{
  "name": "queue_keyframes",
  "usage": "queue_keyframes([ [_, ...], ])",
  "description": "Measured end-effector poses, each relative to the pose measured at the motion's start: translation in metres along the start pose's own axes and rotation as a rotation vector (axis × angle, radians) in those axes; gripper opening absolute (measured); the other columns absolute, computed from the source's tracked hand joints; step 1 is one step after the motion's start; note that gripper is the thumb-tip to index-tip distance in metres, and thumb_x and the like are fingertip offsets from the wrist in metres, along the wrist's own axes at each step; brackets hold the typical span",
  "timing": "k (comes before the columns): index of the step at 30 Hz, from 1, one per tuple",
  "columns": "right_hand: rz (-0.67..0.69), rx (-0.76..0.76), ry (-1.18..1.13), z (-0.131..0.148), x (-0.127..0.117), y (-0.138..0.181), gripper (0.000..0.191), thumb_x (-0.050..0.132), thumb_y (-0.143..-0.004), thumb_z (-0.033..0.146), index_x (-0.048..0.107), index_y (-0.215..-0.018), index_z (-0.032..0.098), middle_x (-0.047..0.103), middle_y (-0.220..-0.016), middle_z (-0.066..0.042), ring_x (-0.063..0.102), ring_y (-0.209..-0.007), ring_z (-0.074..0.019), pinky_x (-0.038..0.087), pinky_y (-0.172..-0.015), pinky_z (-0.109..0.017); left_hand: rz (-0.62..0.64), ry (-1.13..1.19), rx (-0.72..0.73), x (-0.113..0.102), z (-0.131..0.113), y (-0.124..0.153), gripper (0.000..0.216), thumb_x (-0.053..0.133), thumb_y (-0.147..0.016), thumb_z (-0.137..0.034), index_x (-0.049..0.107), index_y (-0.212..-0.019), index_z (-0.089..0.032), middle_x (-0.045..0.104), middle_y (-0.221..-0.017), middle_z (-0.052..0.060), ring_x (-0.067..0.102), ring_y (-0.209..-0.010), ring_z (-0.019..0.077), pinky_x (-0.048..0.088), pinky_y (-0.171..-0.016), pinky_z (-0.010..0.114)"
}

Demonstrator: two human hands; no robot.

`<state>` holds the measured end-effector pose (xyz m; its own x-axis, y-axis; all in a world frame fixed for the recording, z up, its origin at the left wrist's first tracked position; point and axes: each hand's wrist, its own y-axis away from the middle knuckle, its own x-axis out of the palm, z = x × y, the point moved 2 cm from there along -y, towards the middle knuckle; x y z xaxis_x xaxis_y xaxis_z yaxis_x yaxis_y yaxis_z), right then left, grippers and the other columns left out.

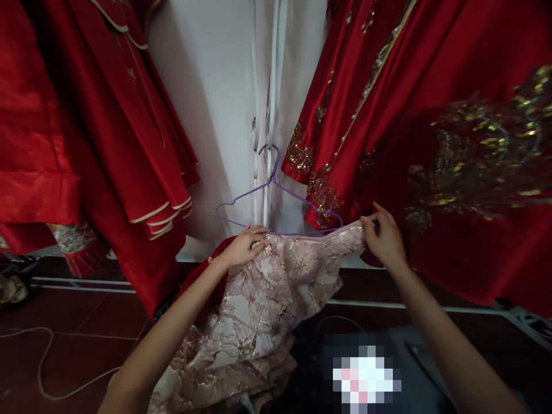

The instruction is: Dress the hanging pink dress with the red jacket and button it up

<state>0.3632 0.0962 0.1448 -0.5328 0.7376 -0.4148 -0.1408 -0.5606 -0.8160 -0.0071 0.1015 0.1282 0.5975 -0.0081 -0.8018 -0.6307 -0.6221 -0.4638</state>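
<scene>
A pale pink brocade dress with raised gold flowers hangs down in front of me. Its top edge runs along the lower bar of a thin purple clothes hanger, whose hook points up. At the middle of that edge, my left hand is closed on the fabric, thumb in front. Out at the right end, my right hand pinches the dress's upper corner between thumb and fingers. Whether the hanger is fastened to the dress cannot be seen. Dark red cloth shows behind my left wrist.
Red garments hang on the left, and red gowns with gold embroidery on the right. Between them stand a pale wall and white vertical strips. A white floor rail and a cable lie low. A pixelated patch covers the lower right.
</scene>
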Motion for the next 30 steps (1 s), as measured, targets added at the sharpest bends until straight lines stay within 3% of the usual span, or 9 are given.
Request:
queue_keyframes([
  [6, -0.042, -0.007, 0.012, -0.002, 0.002, -0.001, 0.018, 0.047, -0.082, 0.037, 0.054, -0.077, 0.021, 0.055, -0.118, -0.014, 0.050, -0.113, -0.0292, 0.039, -0.096, -0.048, -0.018, -0.003, 0.005, 0.002, -0.001, 0.000, 0.031, 0.039, -0.090, -0.037, 0.065, -0.096, -0.022, 0.053, -0.129, 0.005, 0.039, -0.127, 0.0212, 0.020, -0.110, 0.048],
  [10, -0.077, -0.019, -0.005, 0.011, 0.005, -0.008, 0.021, 0.046, -0.084, 0.038, 0.056, -0.080, 0.020, 0.057, -0.110, -0.013, 0.053, -0.107, -0.0266, 0.041, -0.092, -0.045, -0.013, 0.011, 0.010, 0.001, -0.004, 0.001, 0.030, 0.039, -0.090, -0.036, 0.065, -0.095, -0.022, 0.052, -0.130, 0.004, 0.039, -0.127, 0.0216, 0.020, -0.110, 0.048],
  [15, -0.137, -0.045, 0.008, 0.057, 0.015, -0.021, 0.026, 0.048, -0.084, 0.043, 0.060, -0.080, 0.020, 0.058, -0.091, -0.010, 0.055, -0.088, -0.0245, 0.045, -0.078, -0.039, -0.061, 0.082, 0.009, 0.000, -0.016, 0.000, 0.028, 0.042, -0.089, -0.036, 0.065, -0.089, -0.020, 0.056, -0.126, 0.006, 0.047, -0.119, 0.0206, 0.027, -0.107, 0.044],
  [21, -0.054, -0.082, 0.028, 0.108, 0.047, -0.021, 0.028, 0.037, -0.091, 0.042, 0.057, -0.087, 0.022, 0.062, -0.083, -0.006, 0.056, -0.078, -0.0219, 0.038, -0.076, -0.037, -0.158, 0.265, -0.026, 0.016, -0.029, -0.008, 0.029, 0.043, -0.089, -0.037, 0.063, -0.080, -0.019, 0.063, -0.114, 0.006, 0.052, -0.111, 0.0184, 0.034, -0.100, 0.035],
  [24, -0.010, -0.086, 0.051, 0.107, 0.055, -0.021, 0.028, 0.034, -0.092, 0.041, 0.055, -0.090, 0.022, 0.064, -0.081, -0.005, 0.056, -0.075, -0.0214, 0.035, -0.076, -0.036, -0.306, 0.356, -0.144, 0.012, -0.007, -0.004, 0.031, 0.041, -0.089, -0.039, 0.063, -0.085, -0.018, 0.067, -0.101, 0.005, 0.059, -0.096, 0.0166, 0.042, -0.089, 0.030],
  [28, 0.054, -0.092, 0.000, 0.096, 0.051, -0.028, 0.027, 0.036, -0.091, 0.043, 0.053, -0.086, 0.022, 0.063, -0.077, -0.002, 0.055, -0.066, -0.0190, 0.035, -0.071, -0.033, -0.694, 0.336, -0.395, -0.012, 0.053, 0.021, 0.034, 0.050, -0.082, -0.046, 0.064, -0.081, -0.015, 0.067, -0.082, 0.005, 0.060, -0.079, 0.0157, 0.045, -0.075, 0.026],
  [30, 0.072, -0.086, -0.011, 0.094, 0.049, -0.031, 0.027, 0.037, -0.090, 0.044, 0.053, -0.086, 0.023, 0.063, -0.075, -0.002, 0.054, -0.064, -0.0185, 0.036, -0.071, -0.032, -0.790, 0.332, -0.475, -0.020, 0.083, 0.038, 0.035, 0.058, -0.075, -0.048, 0.064, -0.083, -0.015, 0.067, -0.082, 0.006, 0.060, -0.077, 0.0161, 0.046, -0.073, 0.027],
])
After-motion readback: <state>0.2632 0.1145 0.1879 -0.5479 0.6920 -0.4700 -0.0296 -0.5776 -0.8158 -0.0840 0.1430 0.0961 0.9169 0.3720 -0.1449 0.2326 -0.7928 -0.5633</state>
